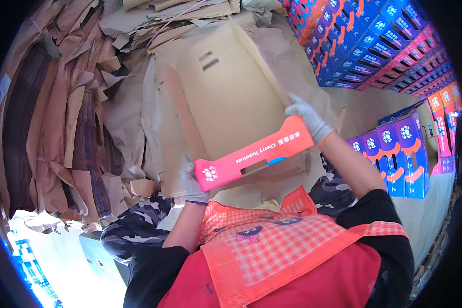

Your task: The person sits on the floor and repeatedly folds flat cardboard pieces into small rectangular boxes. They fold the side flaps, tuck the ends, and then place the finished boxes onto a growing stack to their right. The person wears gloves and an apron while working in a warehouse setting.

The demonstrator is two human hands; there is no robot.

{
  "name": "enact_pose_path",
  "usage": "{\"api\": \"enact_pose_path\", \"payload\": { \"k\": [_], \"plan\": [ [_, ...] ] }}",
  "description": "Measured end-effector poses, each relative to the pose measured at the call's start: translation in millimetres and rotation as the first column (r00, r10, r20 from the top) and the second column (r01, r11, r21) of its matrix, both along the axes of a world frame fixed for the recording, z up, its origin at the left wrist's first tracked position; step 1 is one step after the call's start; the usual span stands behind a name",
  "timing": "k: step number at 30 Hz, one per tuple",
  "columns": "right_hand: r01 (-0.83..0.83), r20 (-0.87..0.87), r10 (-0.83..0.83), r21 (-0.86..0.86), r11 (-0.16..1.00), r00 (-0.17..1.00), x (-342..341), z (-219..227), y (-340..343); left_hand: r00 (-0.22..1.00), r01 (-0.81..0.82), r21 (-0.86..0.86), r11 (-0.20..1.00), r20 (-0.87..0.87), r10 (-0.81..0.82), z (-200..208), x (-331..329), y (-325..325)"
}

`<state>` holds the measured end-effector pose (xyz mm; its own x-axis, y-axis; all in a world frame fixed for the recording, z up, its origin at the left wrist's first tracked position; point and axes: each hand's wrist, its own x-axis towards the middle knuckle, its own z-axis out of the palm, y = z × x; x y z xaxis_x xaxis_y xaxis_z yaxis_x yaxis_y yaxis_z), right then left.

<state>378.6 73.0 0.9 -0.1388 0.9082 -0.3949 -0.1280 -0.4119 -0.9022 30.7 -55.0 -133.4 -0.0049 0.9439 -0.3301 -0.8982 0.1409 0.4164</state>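
From the head view, my two gloved hands, left hand (192, 184) and right hand (309, 118), pinch one open carton (236, 102) by its two near corners, before my apron (272, 251); four purple-and-blue carton panels (394, 161) stand rightward.

The box (236, 102) is open above for reaching in. The left hand (192, 184) and right hand (309, 119) block its near corners, the apron (272, 246) its near side. Brown paper (126, 120) crowds its left. To its right, a strip of floor (362, 110) leaves passage before purple boxes (390, 154); past its far right corner, stacked boxes (364, 43) stand in the way.
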Motion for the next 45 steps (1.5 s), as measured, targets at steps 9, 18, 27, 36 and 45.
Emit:
{"api": "enact_pose_path", "payload": {
  "k": [9, 18, 27, 36, 45],
  "plan": [
    [-0.845, 0.926, -0.128, 0.375, 0.382, 0.354, -94.7, 151.7, -61.9, 0.800, 0.544, -0.560, 0.624, 0.121, -0.588, 11.6, 100.6, -10.5],
    [0.059, 0.245, -0.465, 0.834, 0.548, 0.851, -112.6, 92.9, -15.9, -0.499, 0.824, 0.083, 0.561, -0.363, 0.787, 234.9, 64.6, 17.3],
    [-0.556, 0.789, -0.448, 0.614, 0.560, 0.421, -55.9, 111.0, -33.1, -0.494, 0.851, -0.065, 0.521, -0.437, 0.751, 258.4, 72.3, 114.4],
    [-0.881, 0.884, -0.468, 0.223, 0.417, 0.002, -85.8, 119.7, 11.7, -0.485, 0.821, -0.017, 0.570, -0.547, 0.682, 245.8, 70.3, 105.8],
    [-0.651, 0.848, -0.105, 0.472, 0.595, 0.519, -137.1, 119.4, 13.7, 0.527, 0.303, 0.496, 0.814, -0.799, 0.290, 233.8, 36.6, 105.4]
  ]
}}
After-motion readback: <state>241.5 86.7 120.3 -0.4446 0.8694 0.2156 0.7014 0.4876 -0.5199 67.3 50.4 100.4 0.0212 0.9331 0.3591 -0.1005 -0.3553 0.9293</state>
